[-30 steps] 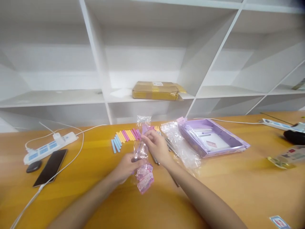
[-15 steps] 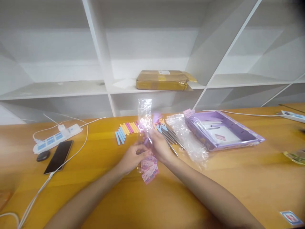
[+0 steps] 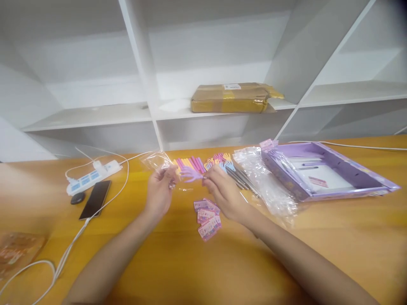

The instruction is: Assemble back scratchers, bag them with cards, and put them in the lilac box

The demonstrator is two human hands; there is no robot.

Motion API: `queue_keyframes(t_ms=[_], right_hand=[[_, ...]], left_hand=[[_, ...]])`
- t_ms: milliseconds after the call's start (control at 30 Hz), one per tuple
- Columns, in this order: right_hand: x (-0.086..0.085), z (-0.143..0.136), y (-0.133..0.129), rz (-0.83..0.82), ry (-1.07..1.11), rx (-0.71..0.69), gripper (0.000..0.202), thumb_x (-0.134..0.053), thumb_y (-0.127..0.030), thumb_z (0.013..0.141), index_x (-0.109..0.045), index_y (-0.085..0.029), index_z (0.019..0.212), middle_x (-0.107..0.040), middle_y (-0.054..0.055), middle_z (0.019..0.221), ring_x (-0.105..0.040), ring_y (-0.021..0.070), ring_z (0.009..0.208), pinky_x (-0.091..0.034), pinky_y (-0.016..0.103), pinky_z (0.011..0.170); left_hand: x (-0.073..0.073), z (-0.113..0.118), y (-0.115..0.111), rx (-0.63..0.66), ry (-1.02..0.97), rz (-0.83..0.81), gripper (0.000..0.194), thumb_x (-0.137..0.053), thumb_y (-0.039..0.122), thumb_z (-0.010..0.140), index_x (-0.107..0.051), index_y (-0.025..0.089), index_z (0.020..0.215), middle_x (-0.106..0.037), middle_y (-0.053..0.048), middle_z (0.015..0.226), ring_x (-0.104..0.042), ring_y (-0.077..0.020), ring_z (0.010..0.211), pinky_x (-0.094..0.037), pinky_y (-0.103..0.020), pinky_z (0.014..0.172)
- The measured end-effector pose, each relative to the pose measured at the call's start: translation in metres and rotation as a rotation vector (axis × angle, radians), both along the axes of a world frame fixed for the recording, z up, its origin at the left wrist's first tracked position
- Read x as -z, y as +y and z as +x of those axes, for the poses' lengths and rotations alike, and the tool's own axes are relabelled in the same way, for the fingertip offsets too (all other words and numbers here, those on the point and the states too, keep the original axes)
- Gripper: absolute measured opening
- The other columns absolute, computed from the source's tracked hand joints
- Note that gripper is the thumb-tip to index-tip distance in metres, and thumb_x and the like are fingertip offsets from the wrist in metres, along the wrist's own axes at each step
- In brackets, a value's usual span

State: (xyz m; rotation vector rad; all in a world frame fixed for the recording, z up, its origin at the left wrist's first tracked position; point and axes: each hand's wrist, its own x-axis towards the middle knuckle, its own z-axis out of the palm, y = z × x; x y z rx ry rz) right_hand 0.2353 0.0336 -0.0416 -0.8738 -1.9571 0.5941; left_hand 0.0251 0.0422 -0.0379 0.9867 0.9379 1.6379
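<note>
In my left hand, closed, is a clear plastic bag, crumpled and sticking up past the fingers. My right hand pinches a back scratcher by the neck; its purple hand-shaped head points left toward my left hand, and my palm hides most of its rod. Behind my hands lie several colored handles. Just right of them are more back scratchers with yellow, pink and blue heads and metal rods. Small pink printed cards overlap on the table below my right hand.
A pile of clear plastic bags lies beside a purple open box on the right. At left are a power strip, a phone and white cables. A taped carton rests on the shelf behind.
My hands have moved apart. The bag, upright between them before, is now crumpled in my left hand at left, while the purple scratcher head shows plainly in my right. The view has shifted left.
</note>
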Motion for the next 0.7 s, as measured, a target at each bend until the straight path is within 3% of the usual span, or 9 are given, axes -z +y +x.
queue_keyframes(t_ms=[67, 200, 367, 700], right_hand=[[-0.002, 0.000, -0.009, 0.099, -0.207, -0.005, 0.040, -0.033, -0.043, 0.115, -0.060, -0.021, 0.096, -0.058, 0.008, 0.102, -0.056, 0.0180, 0.086, -0.045, 0.032, 0.078], [-0.001, -0.003, -0.020, 0.204, -0.474, 0.078, 0.042, -0.031, -0.043, 0.116, -0.062, -0.020, 0.098, -0.063, 0.007, 0.099, -0.052, 0.0148, 0.066, -0.031, 0.029, 0.057], [0.004, -0.002, -0.018, 0.204, -0.482, 0.150, 0.047, -0.030, -0.046, 0.116, -0.061, -0.021, 0.092, -0.064, 0.003, 0.074, -0.050, 0.0137, 0.056, -0.024, 0.029, 0.055], [0.005, -0.004, -0.018, 0.255, -0.489, 0.184, 0.050, -0.031, -0.047, 0.116, -0.064, -0.020, 0.090, -0.068, 0.003, 0.075, -0.053, 0.0131, 0.057, -0.022, 0.030, 0.056]], left_hand=[[-0.008, -0.006, 0.001, -0.064, 0.012, 0.061, 0.038, -0.090, 0.049, 0.078, -0.069, 0.018, 0.076, -0.056, 0.004, 0.064, -0.050, -0.0087, 0.059, -0.042, -0.021, 0.058], [-0.021, -0.014, 0.000, -0.117, 0.003, 0.133, 0.037, -0.090, 0.047, 0.079, -0.068, 0.017, 0.078, -0.054, 0.005, 0.060, -0.048, -0.0071, 0.055, -0.041, -0.019, 0.054], [-0.029, -0.012, -0.006, -0.096, -0.049, 0.041, 0.039, -0.089, 0.046, 0.081, -0.064, 0.017, 0.076, -0.056, 0.004, 0.064, -0.050, -0.0067, 0.054, -0.040, -0.018, 0.050], [-0.027, -0.007, -0.009, -0.070, -0.172, 0.046, 0.040, -0.091, 0.045, 0.080, -0.062, 0.018, 0.077, -0.053, 0.004, 0.070, -0.052, -0.0073, 0.063, -0.047, -0.019, 0.059]])
